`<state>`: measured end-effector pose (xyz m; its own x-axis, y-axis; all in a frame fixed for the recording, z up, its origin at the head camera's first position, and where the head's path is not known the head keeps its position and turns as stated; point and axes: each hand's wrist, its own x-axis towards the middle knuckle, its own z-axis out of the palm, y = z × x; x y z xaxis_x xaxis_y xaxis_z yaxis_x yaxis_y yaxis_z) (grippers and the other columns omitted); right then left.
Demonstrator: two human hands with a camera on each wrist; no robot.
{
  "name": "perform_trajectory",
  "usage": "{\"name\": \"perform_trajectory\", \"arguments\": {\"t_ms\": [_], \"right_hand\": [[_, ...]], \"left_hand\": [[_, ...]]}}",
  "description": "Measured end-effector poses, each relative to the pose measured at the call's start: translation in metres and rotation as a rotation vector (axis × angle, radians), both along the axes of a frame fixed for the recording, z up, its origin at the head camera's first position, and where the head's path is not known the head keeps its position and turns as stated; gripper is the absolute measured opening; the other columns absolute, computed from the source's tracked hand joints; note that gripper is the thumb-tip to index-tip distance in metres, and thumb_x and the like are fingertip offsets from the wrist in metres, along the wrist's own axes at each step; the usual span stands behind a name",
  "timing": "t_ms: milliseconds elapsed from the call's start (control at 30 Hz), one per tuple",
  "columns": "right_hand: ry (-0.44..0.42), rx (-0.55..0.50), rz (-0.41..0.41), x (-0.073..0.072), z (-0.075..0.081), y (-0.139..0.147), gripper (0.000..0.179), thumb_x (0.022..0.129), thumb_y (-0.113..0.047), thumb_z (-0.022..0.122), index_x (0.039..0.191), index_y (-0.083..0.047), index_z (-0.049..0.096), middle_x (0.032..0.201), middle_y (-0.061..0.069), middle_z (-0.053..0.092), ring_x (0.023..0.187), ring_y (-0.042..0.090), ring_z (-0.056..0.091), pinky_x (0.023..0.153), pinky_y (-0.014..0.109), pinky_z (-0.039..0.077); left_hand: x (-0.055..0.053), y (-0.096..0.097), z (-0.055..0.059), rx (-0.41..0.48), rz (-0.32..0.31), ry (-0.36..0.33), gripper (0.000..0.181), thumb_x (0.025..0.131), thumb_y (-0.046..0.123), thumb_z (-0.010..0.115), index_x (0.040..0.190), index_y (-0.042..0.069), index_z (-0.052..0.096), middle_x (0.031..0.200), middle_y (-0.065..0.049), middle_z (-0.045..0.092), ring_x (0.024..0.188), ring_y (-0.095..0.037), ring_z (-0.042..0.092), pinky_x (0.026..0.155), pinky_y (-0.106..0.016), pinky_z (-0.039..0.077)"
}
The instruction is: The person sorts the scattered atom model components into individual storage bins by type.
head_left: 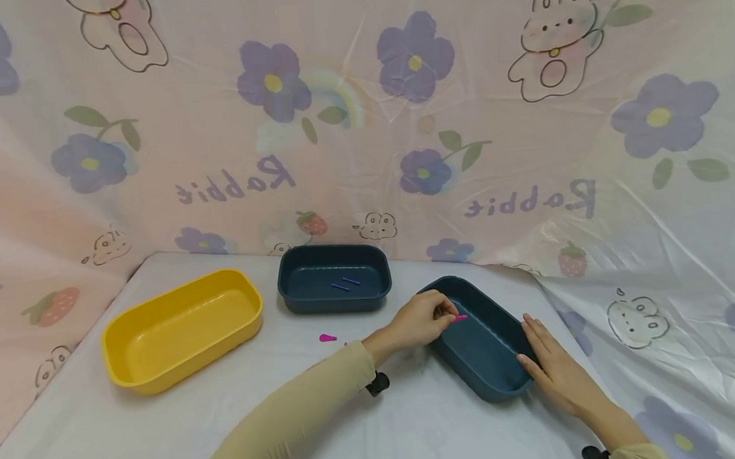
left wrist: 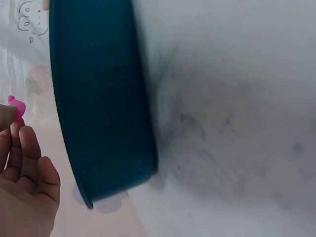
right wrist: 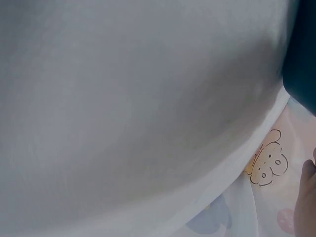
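Note:
My left hand (head_left: 419, 317) pinches a small bright pink piece (head_left: 461, 318) between thumb and fingertips, above the left side of the right-hand dark blue tray (head_left: 486, 354). In the left wrist view, the pink piece (left wrist: 19, 108) shows a rounded end; the rest is hidden by the fingers. My right hand (head_left: 555, 372) rests against that tray's right side, fingers extended and the thumb at its rim. Only part of the right hand (right wrist: 306, 202) enters the right wrist view. Another pink piece (head_left: 327, 338) lies on the white cloth, with a pink speck beside my left forearm.
A second dark blue tray (head_left: 336, 305) stands at the back middle, holding two thin blue-violet sticks (head_left: 340, 287). At left is a yellow tray (head_left: 185, 357). A printed curtain (head_left: 351, 148) hangs behind the white-covered table (head_left: 425, 432).

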<state>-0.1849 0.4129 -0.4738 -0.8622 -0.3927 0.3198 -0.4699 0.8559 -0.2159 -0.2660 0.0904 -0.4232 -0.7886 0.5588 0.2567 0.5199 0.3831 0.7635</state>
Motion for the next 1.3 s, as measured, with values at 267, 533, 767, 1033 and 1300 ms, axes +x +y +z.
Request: {"name": "perform_trajectory", "arguments": {"t_ms": [267,533,767,1033,1300], "right_hand": [[0.017,-0.006,0.002,-0.004,0.001,-0.002,0.069,0.108,-0.024,0.056,0.16,0.009,0.025,0.171,0.019,0.02,0.161,0.023,0.006,0.118,0.008,-0.006],[0.045,-0.012,0.005,-0.005,-0.001,-0.005,0.07,0.106,-0.024,0.06,0.16,0.008,0.028,0.169,0.022,0.026,0.16,0.019,0.007,0.119,0.008,-0.004],[0.052,-0.014,0.014,-0.006,-0.001,-0.006,0.069,0.106,-0.023,0.059,0.16,0.008,0.029,0.169,0.022,0.026,0.16,0.022,0.009,0.12,0.009,-0.003],[0.028,-0.01,0.004,-0.003,0.002,-0.004,0.069,0.107,-0.024,0.058,0.16,0.008,0.028,0.167,0.026,0.028,0.161,0.024,0.009,0.118,0.007,-0.004],[0.023,0.002,-0.007,0.0,0.002,-0.001,0.069,0.107,-0.024,0.058,0.159,0.009,0.028,0.169,0.023,0.026,0.161,0.024,0.009,0.118,0.007,-0.005]], "left_hand": [[-0.009,0.02,-0.001,-0.08,0.038,0.051,0.006,0.102,0.021,0.068,0.103,0.019,0.074,0.095,0.012,0.06,0.078,0.0,0.053,0.067,-0.014,0.045],[-0.024,0.035,-0.006,-0.153,0.096,0.048,0.007,0.102,0.022,0.069,0.104,0.019,0.075,0.097,0.01,0.061,0.08,-0.001,0.054,0.07,-0.016,0.046],[-0.031,0.041,-0.012,-0.189,0.134,0.022,0.006,0.103,0.025,0.069,0.104,0.022,0.074,0.096,0.012,0.06,0.08,-0.001,0.054,0.069,-0.017,0.047],[-0.027,0.041,-0.009,-0.202,0.128,0.027,0.008,0.103,0.029,0.069,0.105,0.022,0.073,0.1,0.01,0.06,0.082,-0.001,0.055,0.071,-0.018,0.047],[-0.02,0.033,-0.007,-0.118,0.092,0.039,0.007,0.102,0.025,0.069,0.106,0.02,0.072,0.101,0.009,0.061,0.079,-0.001,0.054,0.069,-0.016,0.047]]}}
